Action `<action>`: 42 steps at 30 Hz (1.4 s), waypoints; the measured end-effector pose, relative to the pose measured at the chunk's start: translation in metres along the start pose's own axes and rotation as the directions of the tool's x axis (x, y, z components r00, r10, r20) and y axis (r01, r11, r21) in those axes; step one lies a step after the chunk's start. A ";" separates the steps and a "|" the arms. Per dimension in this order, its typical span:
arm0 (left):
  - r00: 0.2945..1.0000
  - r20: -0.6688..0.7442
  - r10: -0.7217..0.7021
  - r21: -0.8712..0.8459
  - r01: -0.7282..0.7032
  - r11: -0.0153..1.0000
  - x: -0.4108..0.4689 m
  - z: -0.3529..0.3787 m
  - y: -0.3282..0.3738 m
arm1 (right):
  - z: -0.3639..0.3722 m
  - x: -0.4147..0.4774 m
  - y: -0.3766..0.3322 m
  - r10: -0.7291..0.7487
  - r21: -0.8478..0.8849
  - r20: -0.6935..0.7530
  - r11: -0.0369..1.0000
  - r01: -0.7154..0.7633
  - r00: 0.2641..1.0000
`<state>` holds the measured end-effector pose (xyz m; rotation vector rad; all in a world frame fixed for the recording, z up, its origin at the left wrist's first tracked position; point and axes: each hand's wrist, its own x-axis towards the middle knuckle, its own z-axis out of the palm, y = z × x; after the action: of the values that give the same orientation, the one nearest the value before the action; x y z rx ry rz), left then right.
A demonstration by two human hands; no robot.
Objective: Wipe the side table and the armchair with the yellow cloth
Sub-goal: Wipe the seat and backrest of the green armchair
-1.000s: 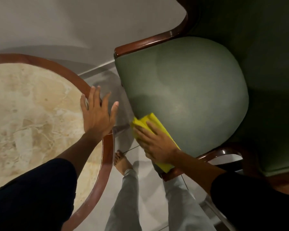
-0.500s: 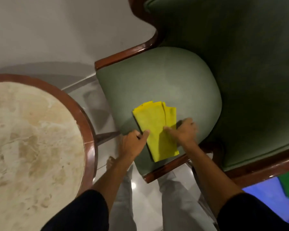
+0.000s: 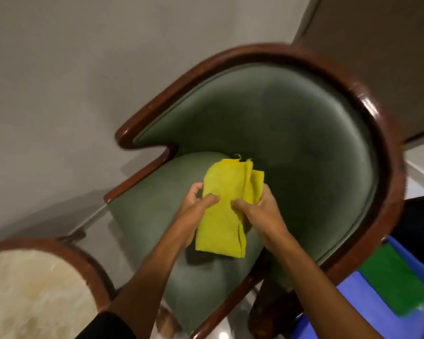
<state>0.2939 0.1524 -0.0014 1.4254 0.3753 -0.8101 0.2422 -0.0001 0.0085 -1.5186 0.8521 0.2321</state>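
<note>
The armchair [image 3: 291, 133] fills most of the view, its green upholstery ringed by a curved dark wooden frame, the padded seat reaching toward the person. At lower left lies the round side table [image 3: 34, 289], a pale marbled top inside a wooden rim, just beside the seat. At lower right a blue bin [image 3: 353, 302] holds a green cloth [image 3: 397, 282].

Both forearms reach forward from dark sleeves over the seat. The yellow cloth [image 3: 225, 211] hangs folded between the two hands above the seat cushion. The left hand [image 3: 194, 211] pinches its left edge, thumb on the front, fingers curled behind. The right hand [image 3: 260, 211] grips the right edge in a closed fist, thumb pressed across the fabric.
</note>
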 end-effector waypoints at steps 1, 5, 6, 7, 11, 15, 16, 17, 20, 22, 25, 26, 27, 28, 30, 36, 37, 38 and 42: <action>0.996 0.081 0.022 0.008 -0.023 1.000 0.002 0.023 0.020 | -0.021 -0.003 -0.017 -0.070 0.013 -0.051 0.997 0.071 0.996; 0.916 0.396 0.062 -0.065 -0.039 0.997 0.007 0.107 0.078 | -0.100 -0.022 -0.073 -0.281 0.054 -0.288 0.950 0.309 0.915; 0.880 0.469 0.068 -0.056 -0.047 0.997 0.007 0.128 0.090 | -0.119 -0.028 -0.084 -0.323 0.021 -0.362 0.935 0.354 0.875; 0.841 0.537 0.071 -0.048 -0.054 0.997 0.006 0.149 0.101 | -0.137 -0.035 -0.092 -0.359 -0.024 -0.434 0.921 0.388 0.826; 0.774 0.630 0.061 0.215 -0.249 0.944 0.000 0.230 0.127 | -0.190 -0.047 -0.099 -0.418 -0.192 -0.738 0.883 0.428 0.530; 0.661 0.511 0.550 0.750 -0.655 0.091 0.017 0.257 0.127 | -0.222 -0.027 -0.079 -0.392 -0.462 -0.745 0.887 0.007 0.540; 0.610 0.479 0.631 0.768 -0.639 0.036 0.026 0.248 0.129 | -0.227 -0.021 -0.074 -0.455 -0.558 -0.710 0.829 -0.036 0.537; 0.577 0.456 0.677 0.783 -0.622 0.004 0.037 0.235 0.131 | -0.232 -0.015 -0.070 -0.535 -0.660 -0.642 0.750 -0.041 0.550; 0.577 0.434 0.692 0.872 -0.462 -0.162 0.072 0.183 0.133 | -0.238 0.005 -0.063 -0.463 -0.701 -0.422 0.711 0.043 0.779; 0.623 0.389 0.679 0.914 -0.355 -0.198 0.092 0.146 0.137 | -0.235 0.018 -0.067 -0.265 -0.567 -0.349 0.823 0.022 0.899; 0.634 0.289 0.717 0.955 -0.245 -0.168 0.115 0.098 0.146 | -0.231 0.035 -0.072 -0.213 -0.576 -0.361 0.816 -0.037 0.908; 0.641 0.251 0.726 0.966 -0.213 -0.147 0.120 0.085 0.150 | -0.230 0.040 -0.073 -0.238 -0.614 -0.372 0.788 -0.045 0.897; 0.656 0.211 0.725 0.976 -0.179 -0.122 0.126 0.073 0.155 | -0.229 0.044 -0.076 -0.267 -0.654 -0.381 0.755 -0.054 0.885; 0.681 0.172 0.712 0.984 -0.149 -0.095 0.130 0.062 0.160 | -0.228 0.049 -0.081 -0.302 -0.695 -0.380 0.717 -0.054 0.875; 0.747 0.108 0.656 0.994 -0.101 -0.049 0.139 0.046 0.165 | -0.224 0.060 -0.094 -0.379 -0.770 -0.344 0.637 -0.028 0.859; 0.783 0.174 0.597 0.985 -0.138 -0.107 0.151 0.024 0.158 | -0.197 0.110 -0.151 -0.551 -0.938 -0.117 0.335 0.091 0.826; 0.781 0.182 0.597 0.983 -0.146 -0.109 0.152 0.022 0.158 | -0.191 0.117 -0.156 -0.572 -0.949 -0.100 0.301 0.095 0.814; 0.780 0.186 0.597 0.983 -0.150 -0.110 0.153 0.020 0.158 | -0.186 0.123 -0.160 -0.597 -0.958 -0.089 0.270 0.095 0.797; 0.792 0.197 0.578 0.980 -0.150 -0.128 0.154 0.018 0.159 | -0.163 0.144 -0.172 -0.701 -0.986 -0.015 0.130 0.107 0.713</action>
<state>0.5045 0.0851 0.0120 2.9323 -0.6619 -0.1802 0.3955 -0.2203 0.0805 -3.1034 0.5494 -0.1701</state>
